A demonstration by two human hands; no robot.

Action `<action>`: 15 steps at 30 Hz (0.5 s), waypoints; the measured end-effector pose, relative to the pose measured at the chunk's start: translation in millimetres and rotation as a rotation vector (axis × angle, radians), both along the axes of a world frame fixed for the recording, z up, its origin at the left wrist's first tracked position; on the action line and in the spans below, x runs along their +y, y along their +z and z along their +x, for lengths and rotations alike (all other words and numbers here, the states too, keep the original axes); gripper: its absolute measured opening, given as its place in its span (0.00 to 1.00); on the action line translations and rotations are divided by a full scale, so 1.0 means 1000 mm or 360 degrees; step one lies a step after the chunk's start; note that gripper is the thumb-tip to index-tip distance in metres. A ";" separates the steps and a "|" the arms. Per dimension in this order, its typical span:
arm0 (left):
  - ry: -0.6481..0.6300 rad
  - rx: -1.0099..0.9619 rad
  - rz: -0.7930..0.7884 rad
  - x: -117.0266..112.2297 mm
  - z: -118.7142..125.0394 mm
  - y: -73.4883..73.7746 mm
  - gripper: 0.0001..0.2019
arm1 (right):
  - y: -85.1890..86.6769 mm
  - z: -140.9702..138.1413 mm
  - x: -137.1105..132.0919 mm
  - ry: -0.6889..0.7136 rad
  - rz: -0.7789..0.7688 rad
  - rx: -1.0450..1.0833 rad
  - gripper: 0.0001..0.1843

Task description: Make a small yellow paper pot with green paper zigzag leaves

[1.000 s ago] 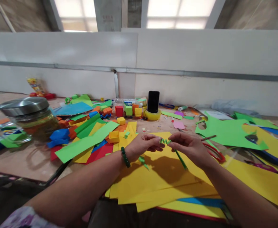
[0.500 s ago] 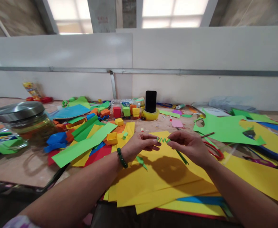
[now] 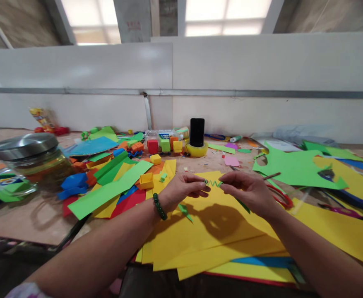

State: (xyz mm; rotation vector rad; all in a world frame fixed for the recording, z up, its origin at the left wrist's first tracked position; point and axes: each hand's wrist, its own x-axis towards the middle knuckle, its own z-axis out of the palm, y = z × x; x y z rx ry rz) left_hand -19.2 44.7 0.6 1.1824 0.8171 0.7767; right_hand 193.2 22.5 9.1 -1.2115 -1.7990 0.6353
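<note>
A thin green paper strip [image 3: 212, 182], folded into a zigzag, is stretched between my two hands above a stack of yellow paper sheets [image 3: 206, 240]. My left hand [image 3: 184, 189] pinches its left end, and a green bead bracelet [image 3: 159, 206] circles that wrist. My right hand [image 3: 249, 192] pinches the right end. The unfolded tail of the strip [image 3: 243, 205] hangs down below my right hand. A loose end of green strip [image 3: 185, 211] dangles under my left hand.
A glass jar with a metal lid [image 3: 29, 159] stands at the left. Green, red and blue paper strips [image 3: 109, 188] and small paper boxes [image 3: 164, 145] litter the table. A black phone [image 3: 197, 132] stands in a yellow tape roll. Green cut sheets [image 3: 293, 169] and red scissors [image 3: 280, 198] lie right.
My hands have hardly moved. The zigzag strip between them is stretched a little flatter, and the view has shifted slightly since a second ago.
</note>
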 end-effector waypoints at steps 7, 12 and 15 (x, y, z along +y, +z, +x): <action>0.0009 -0.0023 -0.0021 0.000 0.000 -0.001 0.16 | 0.001 0.000 0.000 -0.0037 0.0037 -0.0026 0.13; 0.0002 0.0000 -0.0008 0.001 0.000 -0.003 0.16 | 0.000 -0.001 -0.001 -0.0070 0.0076 -0.0017 0.13; -0.0017 0.0022 0.0014 0.001 0.000 -0.004 0.15 | 0.000 -0.002 -0.002 -0.0047 0.0063 0.0003 0.13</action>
